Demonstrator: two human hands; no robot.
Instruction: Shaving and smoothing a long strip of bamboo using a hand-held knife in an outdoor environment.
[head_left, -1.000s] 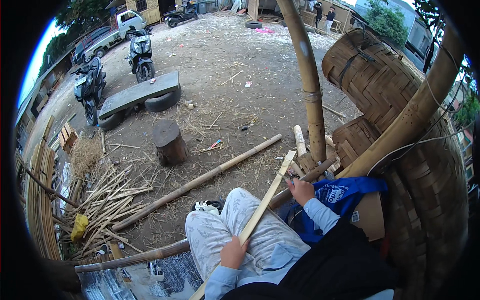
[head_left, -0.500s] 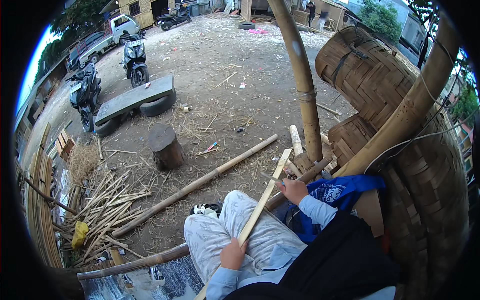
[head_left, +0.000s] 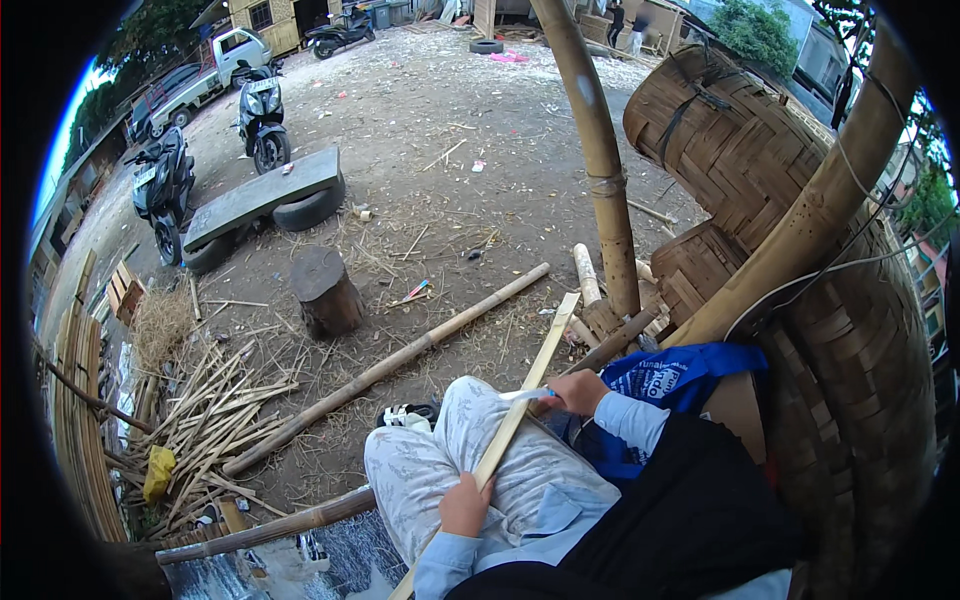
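Knife [head_left: 522,394], gripped in right hand [head_left: 580,392], draws back from far end of strip [head_left: 546,350], bringing work nearer left hand [head_left: 464,505], clasping strip.

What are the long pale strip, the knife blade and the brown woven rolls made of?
Long strip: probably split bamboo or wood, bare-looking, since it's pale and flat.
Knife blade: likely metal, smooth-looking, because it shines whitish.
Woven rolls: seemingly bamboo strips, unpainted; brown bands crisscross.
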